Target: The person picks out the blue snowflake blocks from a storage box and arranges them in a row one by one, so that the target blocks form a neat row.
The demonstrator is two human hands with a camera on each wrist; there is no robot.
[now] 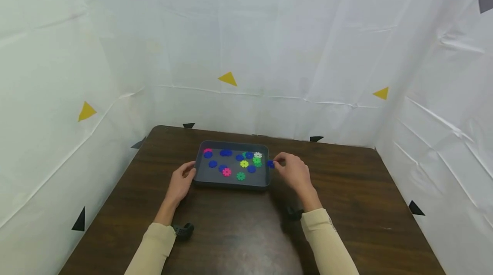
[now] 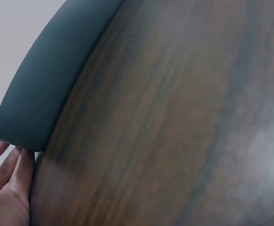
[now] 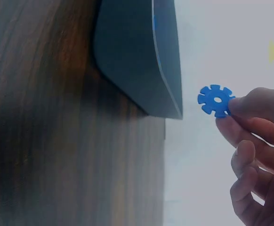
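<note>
My right hand [image 1: 294,174] pinches a blue notched plastic disc [image 3: 207,100] between thumb and fingers, just outside the right rim of a dark grey tray [image 1: 231,185]. In the right wrist view the disc's round centre hole and slotted edge show, apart from the tray wall. At the tray's left end, my left hand [image 1: 180,184] grips the near corner; the left wrist view catches its fingers [image 2: 21,176] against the corner. Inside the tray lie several flat flower-shaped discs: blue ones [image 1: 212,164], pink ones [image 1: 227,172], green ones [image 1: 240,176], a yellow one [image 1: 244,164] and a white one [image 1: 257,155].
The tray stands on a dark brown wood-grain table [image 1: 239,223], toward its far edge. White sheeting [image 1: 269,44] with printed triangles hangs behind and on both sides. Dark straps [image 1: 184,231] sit around both wrists.
</note>
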